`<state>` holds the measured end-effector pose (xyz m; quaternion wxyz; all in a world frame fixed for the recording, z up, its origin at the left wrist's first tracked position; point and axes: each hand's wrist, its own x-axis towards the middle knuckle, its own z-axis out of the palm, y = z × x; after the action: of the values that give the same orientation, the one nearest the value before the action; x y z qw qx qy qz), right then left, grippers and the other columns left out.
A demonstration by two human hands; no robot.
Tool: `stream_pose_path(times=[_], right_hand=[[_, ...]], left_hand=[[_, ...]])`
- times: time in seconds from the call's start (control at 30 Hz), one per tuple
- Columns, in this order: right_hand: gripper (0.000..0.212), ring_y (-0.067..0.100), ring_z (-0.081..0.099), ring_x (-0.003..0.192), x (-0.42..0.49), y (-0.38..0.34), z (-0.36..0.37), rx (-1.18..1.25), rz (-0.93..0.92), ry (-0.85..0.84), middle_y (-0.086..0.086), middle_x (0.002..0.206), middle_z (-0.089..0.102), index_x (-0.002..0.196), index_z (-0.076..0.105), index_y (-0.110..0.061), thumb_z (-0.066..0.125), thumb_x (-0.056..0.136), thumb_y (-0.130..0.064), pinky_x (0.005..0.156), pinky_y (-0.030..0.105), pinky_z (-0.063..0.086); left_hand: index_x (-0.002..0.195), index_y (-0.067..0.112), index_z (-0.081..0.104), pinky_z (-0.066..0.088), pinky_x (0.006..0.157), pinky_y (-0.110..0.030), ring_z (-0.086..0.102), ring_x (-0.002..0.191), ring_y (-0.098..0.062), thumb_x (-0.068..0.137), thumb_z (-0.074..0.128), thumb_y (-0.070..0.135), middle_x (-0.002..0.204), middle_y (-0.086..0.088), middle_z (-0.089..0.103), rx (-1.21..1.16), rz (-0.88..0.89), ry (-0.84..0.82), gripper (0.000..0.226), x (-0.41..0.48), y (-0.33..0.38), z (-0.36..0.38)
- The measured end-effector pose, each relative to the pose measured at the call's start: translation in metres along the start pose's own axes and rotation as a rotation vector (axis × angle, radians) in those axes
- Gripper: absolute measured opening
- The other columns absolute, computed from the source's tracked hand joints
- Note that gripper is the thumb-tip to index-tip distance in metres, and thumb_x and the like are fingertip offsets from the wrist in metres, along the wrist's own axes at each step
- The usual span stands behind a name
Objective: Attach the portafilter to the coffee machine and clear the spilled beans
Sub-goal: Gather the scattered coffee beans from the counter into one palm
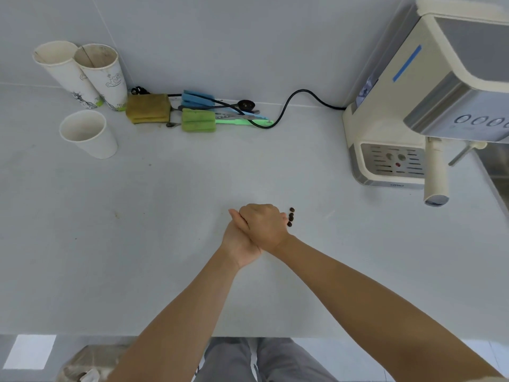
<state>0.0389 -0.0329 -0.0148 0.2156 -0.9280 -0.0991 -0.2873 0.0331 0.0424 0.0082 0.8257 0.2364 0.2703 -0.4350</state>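
Beside cupped hands (254, 230), beans (290, 216) (machine (391, 150) label unreadable)

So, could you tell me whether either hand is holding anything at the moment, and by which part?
It cannot be told: the right hand lies over the cupped left hand, hiding any contents. Three coffee beans lie loose beside them.

A pale grey counter (165, 216) carries everything. At far left stand three paper cups (82, 78). Just right of them, along the wall, lie sponges (147, 107) and utensils (237, 114), crossed by a black cord (297, 97). The coffee machine (399, 133) sits at far right. A few coffee beans (290, 216) lie near centre.
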Motion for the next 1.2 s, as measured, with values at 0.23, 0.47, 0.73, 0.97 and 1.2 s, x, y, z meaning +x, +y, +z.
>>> stream_pose_path(times=[0.23, 0.47, 0.73, 0.97, 1.2], right_hand=[[0.060, 0.015, 0.045, 0.031, -0.009, -0.007, -0.005, -0.041, -0.020, -0.020, 0.002, 0.036, 0.049, 0.038, 0.051, -0.009, 0.036, 0.095, -0.023, 0.031, 0.017, 0.033], [0.053, 0.020, 0.051, 0.041, -0.011, -0.015, -0.020, 0.047, 0.050, -0.068, 0.006, 0.046, 0.056, 0.048, 0.056, -0.005, 0.035, 0.095, -0.018, 0.042, 0.028, 0.041], [0.033, 0.030, 0.068, 0.072, -0.005, 0.012, -0.042, -0.091, 0.210, -0.151, 0.016, 0.080, 0.070, 0.090, 0.065, 0.005, 0.043, 0.082, -0.018, 0.065, 0.027, 0.053], [0.048, 0.042, 0.063, 0.076, -0.024, 0.049, -0.043, -0.171, 0.420, -0.396, 0.025, 0.087, 0.065, 0.096, 0.061, 0.010, 0.031, 0.082, -0.024, 0.058, 0.039, 0.055], [0.031, 0.035, 0.045, 0.106, -0.032, 0.057, -0.030, -0.292, 0.583, -0.523, 0.022, 0.115, 0.051, 0.114, 0.048, 0.005, 0.033, 0.097, -0.017, 0.081, 0.038, 0.043]], left_hand=[[0.135, -0.008, 0.035, 0.031, 0.100, -0.037, 0.026, 0.141, -0.028, 0.098, 0.021, 0.025, 0.138, -0.016, 0.041, -0.097, -0.039, -0.002, 0.051, -0.006, -0.003, 0.002], [0.102, -0.003, 0.058, 0.042, 0.091, -0.028, 0.057, 0.104, -0.025, 0.099, 0.023, 0.025, 0.104, -0.017, 0.067, -0.055, -0.016, -0.008, 0.045, -0.013, -0.006, 0.004], [0.116, -0.007, 0.055, 0.049, 0.095, -0.040, 0.064, 0.104, -0.031, 0.099, 0.027, 0.025, 0.102, -0.023, 0.066, -0.036, 0.016, 0.038, 0.046, -0.011, -0.004, -0.013], [0.107, -0.008, 0.055, 0.034, 0.102, -0.041, 0.037, 0.136, -0.031, 0.100, 0.022, 0.027, 0.145, -0.022, 0.039, -0.002, 0.028, 0.074, 0.049, -0.023, 0.006, -0.030], [0.102, -0.007, 0.056, 0.035, 0.100, -0.040, 0.037, 0.136, -0.030, 0.100, 0.022, 0.028, 0.145, -0.022, 0.039, 0.003, 0.064, 0.084, 0.049, -0.035, 0.018, -0.049]])
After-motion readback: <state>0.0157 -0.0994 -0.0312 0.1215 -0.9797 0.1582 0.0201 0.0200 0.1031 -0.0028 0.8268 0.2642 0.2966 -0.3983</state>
